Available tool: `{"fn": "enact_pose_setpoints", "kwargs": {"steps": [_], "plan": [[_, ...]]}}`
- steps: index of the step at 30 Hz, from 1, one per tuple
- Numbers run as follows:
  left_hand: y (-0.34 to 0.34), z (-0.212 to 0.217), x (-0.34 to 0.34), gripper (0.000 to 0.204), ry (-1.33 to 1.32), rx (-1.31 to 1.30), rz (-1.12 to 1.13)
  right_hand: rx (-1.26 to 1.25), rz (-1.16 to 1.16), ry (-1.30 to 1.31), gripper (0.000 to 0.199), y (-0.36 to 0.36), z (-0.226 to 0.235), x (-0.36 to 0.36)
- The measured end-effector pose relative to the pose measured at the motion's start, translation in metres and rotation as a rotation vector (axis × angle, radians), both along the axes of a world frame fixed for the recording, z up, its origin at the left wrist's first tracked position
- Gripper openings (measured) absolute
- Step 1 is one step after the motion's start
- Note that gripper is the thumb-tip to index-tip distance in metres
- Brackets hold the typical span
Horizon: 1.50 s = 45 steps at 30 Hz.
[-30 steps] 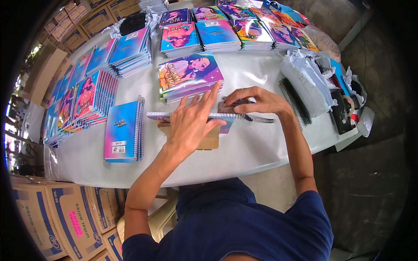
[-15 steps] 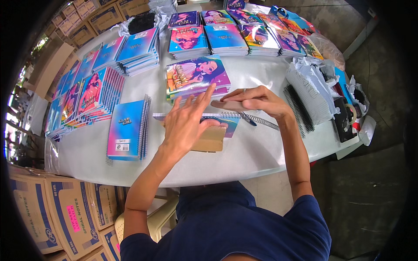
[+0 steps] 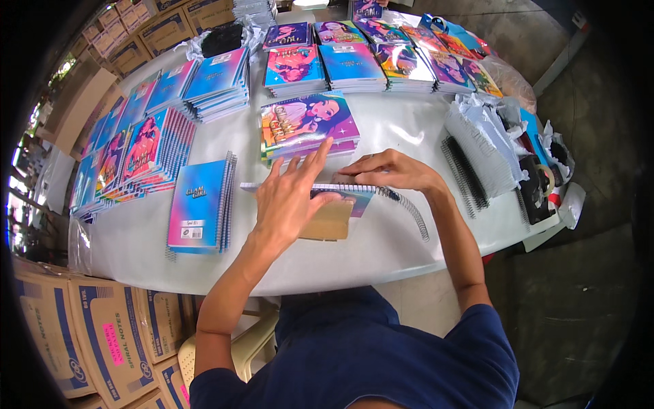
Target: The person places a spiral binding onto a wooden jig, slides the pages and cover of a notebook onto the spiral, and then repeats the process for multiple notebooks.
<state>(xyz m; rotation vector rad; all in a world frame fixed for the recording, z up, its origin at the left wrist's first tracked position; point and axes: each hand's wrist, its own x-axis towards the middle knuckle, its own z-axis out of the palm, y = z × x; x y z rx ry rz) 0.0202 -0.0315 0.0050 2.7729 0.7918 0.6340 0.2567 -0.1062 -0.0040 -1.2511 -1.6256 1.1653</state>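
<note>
An upright notebook (image 3: 364,203) stands with its punched edge up, leaning by a brown cardboard block (image 3: 327,223). My left hand (image 3: 289,198) grips it, thumb on the near side and fingers reaching over the far side. A metal spiral coil (image 3: 414,215) runs through holes along the right part of the edge, its loose tail curving down to the right. My right hand (image 3: 392,170) is closed at that edge, touching the coil. A flat grey-brown piece is in its fingers, now mostly hidden. Just beyond lies a small stack of colourful notebooks (image 3: 306,123).
Blue-pink spiral notebooks (image 3: 197,204) lie at left, with stacks (image 3: 146,146) beyond them. More notebook stacks (image 3: 351,65) line the far side. At right are bundled coils (image 3: 484,150) in torn wrapping and a tape roll (image 3: 547,180). Cartons (image 3: 109,334) stand lower left.
My right hand has lowered onto the notebook's edge, and the flat piece it held in view is now mostly covered. The coil's tail has swung downward. My left hand stays in place.
</note>
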Motion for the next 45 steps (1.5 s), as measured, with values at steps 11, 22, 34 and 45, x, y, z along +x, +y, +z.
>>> {"fn": "enact_pose_setpoints", "kwargs": {"steps": [11, 22, 34, 45], "plan": [[0.012, -0.009, -0.01, 0.096, -0.088, 0.141, 0.033, -0.026, 0.086, 0.429, 0.048, 0.007, -0.001, -0.002], [0.018, -0.008, -0.023, 0.097, -0.084, 0.068, 0.065, -0.132, 0.119, 0.567, 0.04, 0.034, -0.01, -0.009], [0.027, -0.007, -0.041, 0.102, -0.079, 0.02, 0.137, -0.058, 0.065, -0.192, 0.042, 0.05, 0.002, -0.036], [0.049, -0.054, -0.061, 0.106, -0.806, -0.934, 0.046, -0.044, 0.061, 0.16, 0.045, 0.055, 0.0, -0.052]]}}
